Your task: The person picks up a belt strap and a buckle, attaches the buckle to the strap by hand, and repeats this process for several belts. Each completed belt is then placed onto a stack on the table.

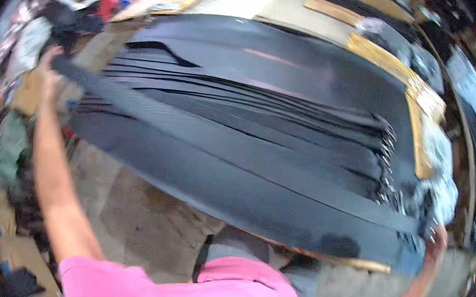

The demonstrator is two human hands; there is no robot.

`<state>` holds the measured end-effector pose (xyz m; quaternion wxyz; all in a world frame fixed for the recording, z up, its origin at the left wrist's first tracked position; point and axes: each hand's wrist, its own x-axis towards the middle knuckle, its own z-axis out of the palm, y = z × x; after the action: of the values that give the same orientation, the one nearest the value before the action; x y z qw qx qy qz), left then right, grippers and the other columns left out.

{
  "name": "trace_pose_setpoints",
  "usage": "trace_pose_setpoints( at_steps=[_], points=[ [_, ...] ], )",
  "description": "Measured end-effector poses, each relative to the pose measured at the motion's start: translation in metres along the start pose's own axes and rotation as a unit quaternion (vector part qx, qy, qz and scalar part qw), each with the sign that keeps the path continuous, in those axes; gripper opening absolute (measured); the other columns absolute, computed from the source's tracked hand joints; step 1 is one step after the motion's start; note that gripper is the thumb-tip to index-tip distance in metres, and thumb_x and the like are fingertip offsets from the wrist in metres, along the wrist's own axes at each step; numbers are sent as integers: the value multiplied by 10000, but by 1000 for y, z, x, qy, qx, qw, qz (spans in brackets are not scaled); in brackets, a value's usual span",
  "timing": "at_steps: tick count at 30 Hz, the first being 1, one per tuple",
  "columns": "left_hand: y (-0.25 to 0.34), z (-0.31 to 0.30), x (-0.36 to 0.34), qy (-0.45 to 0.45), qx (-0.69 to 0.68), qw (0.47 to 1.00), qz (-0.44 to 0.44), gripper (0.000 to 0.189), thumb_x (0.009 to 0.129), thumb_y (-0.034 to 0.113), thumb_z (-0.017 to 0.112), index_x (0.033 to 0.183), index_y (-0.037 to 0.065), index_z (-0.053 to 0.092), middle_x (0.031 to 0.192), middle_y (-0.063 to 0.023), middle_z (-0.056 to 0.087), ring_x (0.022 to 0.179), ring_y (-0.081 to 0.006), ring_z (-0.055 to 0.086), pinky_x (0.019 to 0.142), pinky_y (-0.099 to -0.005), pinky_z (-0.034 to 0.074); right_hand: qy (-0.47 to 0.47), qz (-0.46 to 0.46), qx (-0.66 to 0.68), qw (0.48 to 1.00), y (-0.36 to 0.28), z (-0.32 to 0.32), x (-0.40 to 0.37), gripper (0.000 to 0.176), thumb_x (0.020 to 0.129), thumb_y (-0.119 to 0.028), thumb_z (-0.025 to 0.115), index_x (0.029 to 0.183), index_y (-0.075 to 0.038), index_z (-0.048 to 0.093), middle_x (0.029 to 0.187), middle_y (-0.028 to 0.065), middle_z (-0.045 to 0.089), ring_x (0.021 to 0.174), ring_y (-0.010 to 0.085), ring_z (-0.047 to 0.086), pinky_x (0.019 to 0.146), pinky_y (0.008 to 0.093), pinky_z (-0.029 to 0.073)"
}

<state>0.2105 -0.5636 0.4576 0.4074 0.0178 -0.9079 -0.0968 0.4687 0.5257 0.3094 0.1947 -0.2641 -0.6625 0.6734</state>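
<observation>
A long, flat black strip of material [154, 112] stretches across the dark tabletop [215, 40]. Its far left end is gripped by my left hand [52, 61], fingers closed around it and raised past the table's left edge. At the other end, my right hand [437, 237] is closed on the strip near the table's right corner; motion blur softens its fingers. Between my hands and the far side lie several similar black strips [266, 108], side by side, with bunched ends [388, 160] at the right. One loose dark strip [164, 51] curls at the upper left.
Yellow-brown cardboard edging [378, 54] and clear plastic bags [440, 154] line the table's right side. Cardboard boxes [28, 92] and mixed items crowd the left. A wooden edge [354, 262] runs along the near side, above concrete floor [137, 207].
</observation>
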Motion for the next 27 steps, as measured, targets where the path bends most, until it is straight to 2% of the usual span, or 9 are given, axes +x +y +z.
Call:
trace_pose_setpoints(
  at_steps=[2, 3, 5, 12, 14, 17, 19, 21, 27],
  points=[
    [-51, -11, 8, -32, 95, 995, -3, 484, 671, -77, 521, 1140, 33, 559, 1152, -129, 573, 1136, -275, 513, 1000, -365, 380, -24, 15, -84, 996, 0, 46, -20, 258, 801, -203, 646, 1011, -56, 613, 898, 37, 590, 782, 132, 547, 710, 265, 440],
    [-82, -9, 12, -47, 129, 991, 2, 495, 679, -80, 510, 1160, 31, 546, 1176, -136, 557, 1154, -280, 497, 1011, -367, 369, -45, -121, -141, 982, 18, 59, -22, 184, 791, -244, 654, 822, -67, 609, 769, 7, 530, 676, 101, 471, 612, 239, 376],
    [-137, 11, 17, -74, 190, 979, 6, 518, 695, -84, 490, 1201, 27, 518, 1223, -150, 525, 1190, -290, 466, 1031, -371, 348, -171, -10, -173, 970, -16, 113, -40, 352, 777, -326, 664, 579, -119, 460, 596, -61, 353, 563, 68, 349, 513, 255, 254],
    [-229, 118, -54, -140, 312, 939, 27, 600, 753, -99, 420, 1343, 11, 422, 1389, -199, 414, 1318, -324, 357, 1103, -385, 273, -288, 61, -311, 904, -8, 140, -43, 344, 786, -328, 738, 591, -67, 629, 560, -49, 537, 529, 24, 421, 473, 225, 278],
    [-252, 164, -120, -153, 125, 975, 104, 675, 762, -96, 385, 1421, 33, 316, 1466, -254, 267, 1391, -361, 198, 1134, -412, 209, -297, 73, -354, 884, 8, 132, -45, 378, 778, -380, 737, 611, -52, 650, 556, -36, 552, 536, 37, 450, 478, 232, 308],
    [-187, 193, -209, -327, 266, 889, -181, 746, 756, -102, 385, 1453, 141, 277, 1430, -281, 272, 1314, -424, 298, 1072, -465, 291, -287, 56, -479, 828, 36, 115, -47, 446, 753, -463, 726, 619, -44, 654, 537, -5, 546, 524, 66, 467, 475, 255, 340],
    [-214, 214, -246, -224, 198, 946, -127, 660, 801, 8, 484, 1428, 146, 333, 1346, -234, 437, 1172, -443, 460, 965, -499, 400, -264, 92, -492, 824, 33, 113, -54, 486, 722, -507, 728, 627, -36, 658, 540, 19, 559, 525, 103, 507, 501, 275, 396],
    [-195, 219, -233, -230, 230, 905, -275, 574, 809, 68, 504, 1375, 109, 421, 1320, -217, 479, 1135, -426, 497, 946, -502, 408, -244, 79, -485, 836, 32, 107, -56, 479, 722, -498, 728, 640, -31, 665, 554, 24, 580, 536, 117, 533, 513, 278, 416],
    [-73, 157, -196, -399, 438, 782, -192, 458, 907, 189, 429, 1355, 100, 460, 1406, -203, 392, 1266, -405, 393, 1040, -537, 309, -137, -62, -473, 868, 26, 99, -47, 233, 688, -233, 770, 691, -24, 666, 626, 87, 642, 599, 189, 606, 586, 327, 469]
  ],
)
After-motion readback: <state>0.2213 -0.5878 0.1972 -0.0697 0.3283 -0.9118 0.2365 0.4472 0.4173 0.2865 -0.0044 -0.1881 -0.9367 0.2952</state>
